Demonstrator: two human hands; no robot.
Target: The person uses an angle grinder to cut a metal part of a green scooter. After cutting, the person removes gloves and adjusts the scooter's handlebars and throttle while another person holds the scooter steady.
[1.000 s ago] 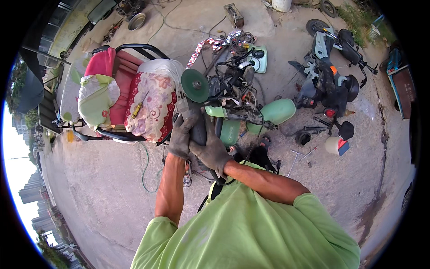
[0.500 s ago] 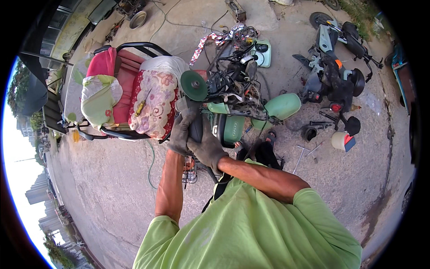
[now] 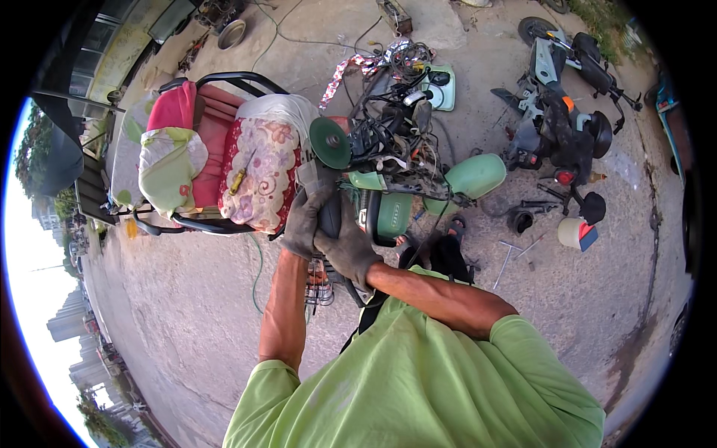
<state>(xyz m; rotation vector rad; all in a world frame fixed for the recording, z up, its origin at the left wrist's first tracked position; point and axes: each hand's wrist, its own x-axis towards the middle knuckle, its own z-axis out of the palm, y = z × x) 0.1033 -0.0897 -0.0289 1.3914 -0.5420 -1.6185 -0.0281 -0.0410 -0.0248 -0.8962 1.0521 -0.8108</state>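
Observation:
In grey work gloves, my left hand (image 3: 302, 228) and my right hand (image 3: 349, 250) are both closed around the dark body of an angle grinder (image 3: 328, 215). Its green disc (image 3: 329, 143) points away from me, at the right edge of a padded seat. Whether the disc spins cannot be told. Beyond and right of the disc lies the stripped front of a green vehicle, with a tangle of black wires and parts (image 3: 396, 138). A yellow-handled screwdriver (image 3: 237, 181) rests on the seat's floral cover (image 3: 261, 160), left of the grinder.
Green body panels (image 3: 474, 176) stand just right of my hands. Farther right are a partly dismantled scooter (image 3: 556, 134), a white bucket (image 3: 570, 233) and a T-shaped metal tool (image 3: 506, 261) on the concrete. Cables (image 3: 278, 33) trail across the ground at the back.
The surroundings and the disc sit slightly farther right in the picture. Both hands keep the same hold on the angle grinder.

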